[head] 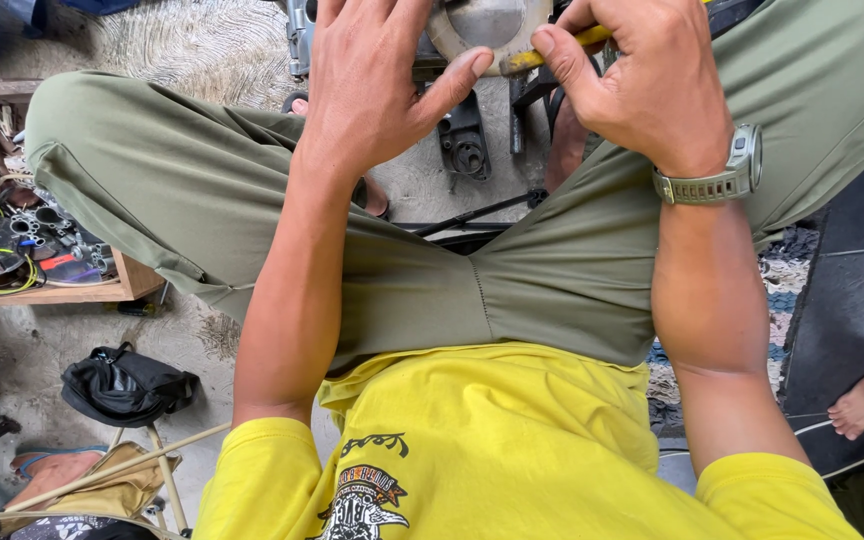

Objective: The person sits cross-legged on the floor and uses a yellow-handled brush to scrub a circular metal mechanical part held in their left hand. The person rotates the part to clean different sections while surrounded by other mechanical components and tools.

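The round metal housing, at the frame's top edge above the knees, is steadied by the spread left hand while the right hand, closed on what seems a yellow-handled tool, is best kept square.

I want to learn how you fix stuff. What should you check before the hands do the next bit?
1. Left hand steadying the round metal part: ok.
2. Right hand gripping the yellow-handled tool: ok.
3. Tool tip seated on the part: cannot tell, it's hidden.
4. Left thumb away from the tool: not ok, it's right beside it.
5. Wristwatch away from the work: ok.
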